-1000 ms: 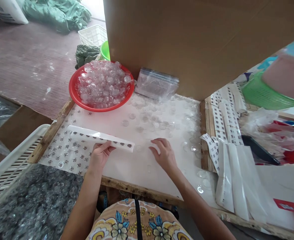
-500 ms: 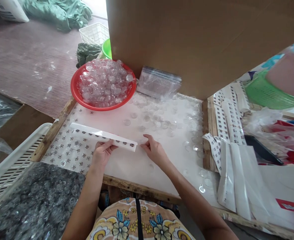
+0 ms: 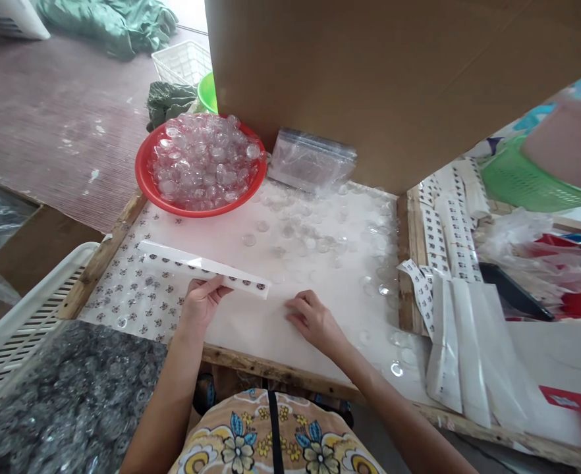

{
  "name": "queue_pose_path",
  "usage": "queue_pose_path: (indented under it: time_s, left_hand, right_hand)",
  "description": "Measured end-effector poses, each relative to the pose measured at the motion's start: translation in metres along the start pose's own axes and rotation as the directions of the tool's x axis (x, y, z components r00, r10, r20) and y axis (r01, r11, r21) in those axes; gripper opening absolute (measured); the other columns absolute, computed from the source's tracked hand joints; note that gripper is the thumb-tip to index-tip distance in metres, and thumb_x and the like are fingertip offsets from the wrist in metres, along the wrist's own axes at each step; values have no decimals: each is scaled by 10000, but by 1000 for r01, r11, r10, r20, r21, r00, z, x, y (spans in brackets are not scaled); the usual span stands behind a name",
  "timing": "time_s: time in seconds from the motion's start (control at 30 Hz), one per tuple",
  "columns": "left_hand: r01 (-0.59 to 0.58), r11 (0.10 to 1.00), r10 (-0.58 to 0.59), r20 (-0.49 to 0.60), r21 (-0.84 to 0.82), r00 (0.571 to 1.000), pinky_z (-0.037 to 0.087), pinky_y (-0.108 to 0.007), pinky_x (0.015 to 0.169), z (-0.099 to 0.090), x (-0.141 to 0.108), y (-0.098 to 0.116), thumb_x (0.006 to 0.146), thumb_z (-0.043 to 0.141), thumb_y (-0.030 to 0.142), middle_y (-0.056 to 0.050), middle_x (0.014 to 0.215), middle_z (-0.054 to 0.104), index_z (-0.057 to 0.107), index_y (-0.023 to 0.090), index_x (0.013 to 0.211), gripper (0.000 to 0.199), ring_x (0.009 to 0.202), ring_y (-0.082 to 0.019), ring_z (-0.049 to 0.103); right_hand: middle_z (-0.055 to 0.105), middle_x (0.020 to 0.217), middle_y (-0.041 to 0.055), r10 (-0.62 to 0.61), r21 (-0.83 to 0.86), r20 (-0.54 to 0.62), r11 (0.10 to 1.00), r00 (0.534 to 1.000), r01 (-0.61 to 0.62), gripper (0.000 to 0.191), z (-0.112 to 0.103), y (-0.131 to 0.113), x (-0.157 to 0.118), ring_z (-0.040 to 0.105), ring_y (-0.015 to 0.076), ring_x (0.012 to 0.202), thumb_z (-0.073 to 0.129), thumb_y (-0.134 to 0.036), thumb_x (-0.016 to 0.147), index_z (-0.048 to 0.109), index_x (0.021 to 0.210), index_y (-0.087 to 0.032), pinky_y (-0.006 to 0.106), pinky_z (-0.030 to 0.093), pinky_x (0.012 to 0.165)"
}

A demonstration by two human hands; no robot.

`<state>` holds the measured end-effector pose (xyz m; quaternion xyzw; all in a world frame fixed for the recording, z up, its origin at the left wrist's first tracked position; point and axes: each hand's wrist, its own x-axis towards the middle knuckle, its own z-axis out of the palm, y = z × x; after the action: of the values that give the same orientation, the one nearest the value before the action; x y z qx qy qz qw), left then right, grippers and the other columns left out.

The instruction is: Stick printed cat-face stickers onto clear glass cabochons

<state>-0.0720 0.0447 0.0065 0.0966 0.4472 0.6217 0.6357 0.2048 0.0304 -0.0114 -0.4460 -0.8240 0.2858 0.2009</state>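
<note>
My left hand [image 3: 204, 303] pinches the lower edge of a white sticker strip [image 3: 241, 280] printed with a row of small dark animal-face pictures. The strip is held slantwise above the worktop, its right end lower than its left. To the right of that end is my right hand [image 3: 315, 321], its fingers loosely bent and a little apart, with nothing visible between them. Clear round discs [image 3: 310, 243] lie scattered over the white worktop beyond my hands. Under the strip, the left part of the worktop carries a sheet [image 3: 145, 309] with similar small prints.
A red basin [image 3: 142, 178] heaped with clear discs stands at the back left, beside a clear plastic bag [image 3: 313, 161]. A tall cardboard panel [image 3: 369, 79] rises behind. More sticker strips [image 3: 456, 237] lie to the right. Many clear pieces [image 3: 73, 395] fill the lower left.
My right hand has moved down and slightly right, away from the strip's end, and its fingers have bent more. My left hand still holds the strip in nearly the same place.
</note>
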Motion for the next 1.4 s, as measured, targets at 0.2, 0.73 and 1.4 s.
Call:
queue_pose_path:
  time_s: [0.2,0.73,1.4]
  left_hand:
    - [-8,1000,9,-16,15,1000,615,-280,645,-3,-4,-1,609,844,193,-81,850,765,730,149,960,372,769,-218,720]
    - [28,1000,-28,9,13,1000,617,-267,617,2,1,1,604,850,199,-81,836,766,733,136,873,300,762,-218,721]
    - [7,1000,-7,9,6,1000,619,-277,615,1,0,1,582,858,215,-61,806,762,726,140,845,304,762,-220,724]
  right_hand:
    - [560,1019,90,101,99,-52,991,994,-95,179,-9,3,31,579,128,646,491,-221,906,561,1069,-196,301,527,629]
    - [626,1021,103,100,-108,-182,987,978,-121,184,-28,-1,62,604,245,898,520,-268,916,616,1064,-219,368,513,731]
    - [631,1092,82,262,216,-118,948,958,-233,270,-4,19,121,606,112,662,531,-195,801,624,1053,-204,303,520,689]
